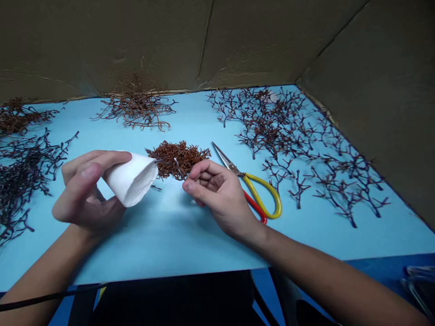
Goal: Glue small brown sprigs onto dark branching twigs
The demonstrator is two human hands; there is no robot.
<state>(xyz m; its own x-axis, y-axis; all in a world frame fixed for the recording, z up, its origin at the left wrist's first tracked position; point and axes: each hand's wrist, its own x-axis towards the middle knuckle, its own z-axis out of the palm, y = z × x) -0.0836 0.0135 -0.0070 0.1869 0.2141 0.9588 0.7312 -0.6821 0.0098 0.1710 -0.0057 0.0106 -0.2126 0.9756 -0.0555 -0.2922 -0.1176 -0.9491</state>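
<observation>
My left hand (pixel 91 190) grips a white cup-shaped thing (pixel 131 179), tilted so that its wide end faces right. Thumb and fingers are around its left part. To the right of it, my right hand (pixel 217 194) is closed in a pinch, fingertips toward the white thing. What sits in that pinch is too small to make out; a thin dark twig-like piece (pixel 171 164) shows near the fingertips. Just behind both hands lies a pile of short rusty-brown pieces (pixel 183 154). Scissors (pixel 249 176) with yellow and red handles lie partly hidden behind my right hand.
Many dark branched twig pieces (pixel 275 122) spread over the right of the light-blue table (pixel 163 253). Thin brown curly stems (pixel 139 108) lie at the back. Dark twigs (pixel 20 176) and another brown heap (pixel 16 117) are at the left. Cardboard walls (pixel 163 40) border the table.
</observation>
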